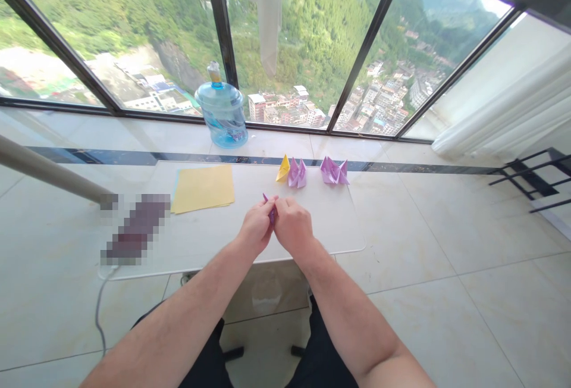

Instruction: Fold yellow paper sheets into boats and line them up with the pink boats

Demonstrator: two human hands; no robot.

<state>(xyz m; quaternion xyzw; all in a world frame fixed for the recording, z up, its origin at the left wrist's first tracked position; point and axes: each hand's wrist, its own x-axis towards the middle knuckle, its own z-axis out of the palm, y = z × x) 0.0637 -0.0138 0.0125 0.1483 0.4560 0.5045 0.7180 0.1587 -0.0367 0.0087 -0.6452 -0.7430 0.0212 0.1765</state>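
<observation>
Over the front middle of the low white table (312, 239), my left hand (257, 225) and my right hand (292, 222) meet with fingers closed. Between them they grip a small folded piece of purple paper (272, 214); most of it is hidden by the fingers. Just beyond the hands stands a yellow folded paper piece (282, 169), with purple folded paper pieces (297, 174) close beside it. More purple folded pieces (333, 171) sit to the right, near the far edge.
Yellow paper sheets (203, 188) lie in a stack at the left of the table. A blurred-out dark object (136, 230) with a cable (99, 304) is left of them. A blue water jug (222, 114) stands by the window. A black metal rack (535, 174) is far right.
</observation>
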